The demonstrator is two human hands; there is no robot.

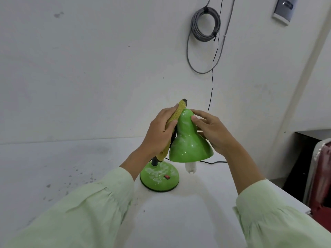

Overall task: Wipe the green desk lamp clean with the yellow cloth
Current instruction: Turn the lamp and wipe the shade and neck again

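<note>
white tabletop (179,221): your left hand (159,133) clamps the soft yellow cloth (174,117); right hand (213,131), fingers spread, braces the slick, likely top-heavy green desk lamp (188,140) shade.

White wall, white table, cables up top, dark clutter on the right.

A coil of grey cable (206,24) hangs high on the white wall (89,68), one long loop sagging below it, and a thin black cord (213,77) drops straight down past it. Top right, a grey wall plate (284,9) sits tilted at the frame's edge. The white table (179,212) shows dark specks and smudges on its left side. At far right, a dark red object (322,172) stands beside the table, blurred.
</note>
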